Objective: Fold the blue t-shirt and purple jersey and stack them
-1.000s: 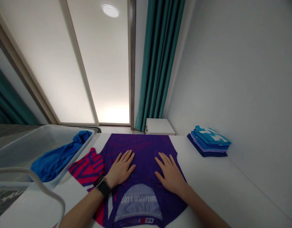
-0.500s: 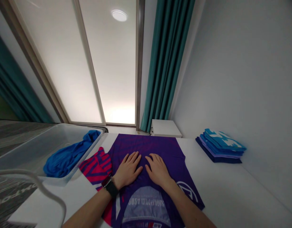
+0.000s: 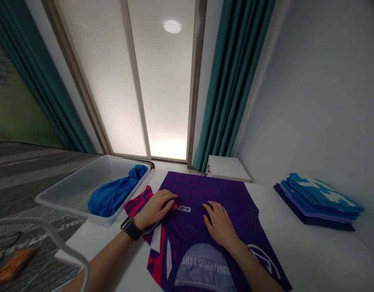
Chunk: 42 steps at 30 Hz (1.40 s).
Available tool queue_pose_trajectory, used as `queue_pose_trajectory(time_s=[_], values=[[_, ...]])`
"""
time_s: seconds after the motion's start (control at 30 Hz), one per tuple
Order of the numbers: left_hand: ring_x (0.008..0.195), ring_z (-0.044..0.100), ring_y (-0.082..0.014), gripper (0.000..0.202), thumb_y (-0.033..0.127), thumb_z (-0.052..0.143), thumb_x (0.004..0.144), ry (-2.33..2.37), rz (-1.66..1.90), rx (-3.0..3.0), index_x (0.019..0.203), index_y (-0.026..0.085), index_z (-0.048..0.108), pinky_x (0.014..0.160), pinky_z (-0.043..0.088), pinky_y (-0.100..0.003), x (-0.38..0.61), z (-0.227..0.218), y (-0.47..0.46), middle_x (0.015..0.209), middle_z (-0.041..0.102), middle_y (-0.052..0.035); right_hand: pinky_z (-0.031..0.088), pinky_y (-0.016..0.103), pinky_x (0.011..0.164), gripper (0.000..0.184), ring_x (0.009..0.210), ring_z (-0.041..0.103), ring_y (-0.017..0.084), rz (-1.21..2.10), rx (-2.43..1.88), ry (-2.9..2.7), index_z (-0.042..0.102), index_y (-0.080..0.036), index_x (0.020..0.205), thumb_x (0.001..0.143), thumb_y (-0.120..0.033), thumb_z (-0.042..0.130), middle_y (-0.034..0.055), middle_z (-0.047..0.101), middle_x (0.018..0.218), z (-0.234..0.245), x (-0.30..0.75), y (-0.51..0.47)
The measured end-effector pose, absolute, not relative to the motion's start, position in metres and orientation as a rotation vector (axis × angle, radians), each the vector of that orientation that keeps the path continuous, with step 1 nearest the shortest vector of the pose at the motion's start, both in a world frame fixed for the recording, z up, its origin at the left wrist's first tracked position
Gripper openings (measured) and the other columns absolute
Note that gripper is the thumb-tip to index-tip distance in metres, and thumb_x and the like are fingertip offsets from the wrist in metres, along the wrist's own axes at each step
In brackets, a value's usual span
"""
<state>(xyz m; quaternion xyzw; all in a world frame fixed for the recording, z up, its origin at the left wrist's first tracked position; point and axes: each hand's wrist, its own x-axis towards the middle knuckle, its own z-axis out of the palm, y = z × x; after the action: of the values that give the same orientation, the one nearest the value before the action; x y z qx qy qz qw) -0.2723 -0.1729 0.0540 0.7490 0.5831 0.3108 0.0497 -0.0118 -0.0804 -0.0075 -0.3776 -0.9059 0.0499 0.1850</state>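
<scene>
A purple T-shirt (image 3: 199, 186) lies spread on the table, its grey printed panel (image 3: 205, 265) nearest me. My left hand (image 3: 154, 209), with a dark watch on the wrist, rests at the shirt's left side, over part of a red-and-purple striped sleeve (image 3: 139, 202). Its fingers are stretched out. My right hand (image 3: 220, 223) lies palm down on the middle right of the shirt, fingers slightly spread. Between the hands a small white label print (image 3: 183, 209) shows on the fabric.
At the left stands a clear plastic bin (image 3: 68, 194) holding a crumpled blue garment (image 3: 114, 192). A stack of folded blue and purple clothes (image 3: 319, 200) sits on the white table (image 3: 266, 219) by the right wall. A pale cable (image 3: 59, 241) curves across the lower left.
My hands have moved apart; the left one slid left toward the striped sleeve, uncovering the small label print. The camera view has turned left, so everything appears farther right.
</scene>
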Motion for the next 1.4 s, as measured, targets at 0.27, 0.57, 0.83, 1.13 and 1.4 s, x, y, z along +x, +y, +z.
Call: queue_pose_trajectory(time_s=[0.27,0.57,0.83,1.13,1.4], values=[[0.072,0.063,-0.0192,0.033,0.037,0.042,0.095,1.832,1.636,1.717,0.095,0.017,0.068,0.071,0.049,-0.033,-0.294,0.052,-0.187,0.075,0.066,-0.005,0.04,0.047,0.103,0.039,0.12,0.051,0.027,0.103,-1.051,-2.556,0.059,-0.023,0.126,0.092,-0.028,0.041,0.0122,0.058,0.126,-0.018,-0.01,-0.075],[0.063,0.057,-0.0149,0.027,0.034,0.046,0.092,1.698,2.177,1.369,0.088,0.016,0.066,0.063,0.046,-0.027,-0.31,0.056,-0.188,0.067,0.061,-0.0005,0.042,0.038,0.097,0.034,0.107,0.055,0.022,0.325,-0.435,-2.713,0.064,-0.023,0.114,0.092,-0.014,0.039,0.0077,0.063,0.107,0.023,-0.084,-0.085],[0.057,0.051,-0.0111,0.016,0.026,0.047,0.087,1.597,2.646,0.947,0.085,0.018,0.06,0.057,0.043,-0.023,-0.327,0.056,-0.186,0.066,0.053,0.003,0.04,0.036,0.087,0.022,0.101,0.053,0.022,0.3,-0.554,-2.74,0.063,-0.021,0.104,0.094,-0.029,0.046,0.0077,0.064,0.104,0.035,-0.215,-0.092],[0.057,0.05,-0.0098,0.01,0.024,0.052,0.08,1.542,2.711,0.673,0.085,0.018,0.058,0.057,0.042,-0.022,-0.336,0.056,-0.182,0.068,0.054,0.0037,0.04,0.036,0.082,0.011,0.095,0.056,0.023,0.502,-0.563,-2.676,0.06,-0.02,0.092,0.088,-0.023,0.05,0.0077,0.065,0.097,0.028,-0.24,-0.102],[0.092,0.061,-0.0209,0.029,0.021,0.049,0.08,1.961,1.883,1.29,0.105,0.018,0.062,0.083,0.048,-0.035,-0.322,0.046,-0.176,0.096,0.064,-0.0062,0.043,0.03,0.076,0.016,0.081,0.056,0.017,1.099,-0.503,-2.267,0.055,-0.022,0.078,0.073,-0.009,0.046,-0.0006,0.059,0.081,0.014,-0.177,-0.062]])
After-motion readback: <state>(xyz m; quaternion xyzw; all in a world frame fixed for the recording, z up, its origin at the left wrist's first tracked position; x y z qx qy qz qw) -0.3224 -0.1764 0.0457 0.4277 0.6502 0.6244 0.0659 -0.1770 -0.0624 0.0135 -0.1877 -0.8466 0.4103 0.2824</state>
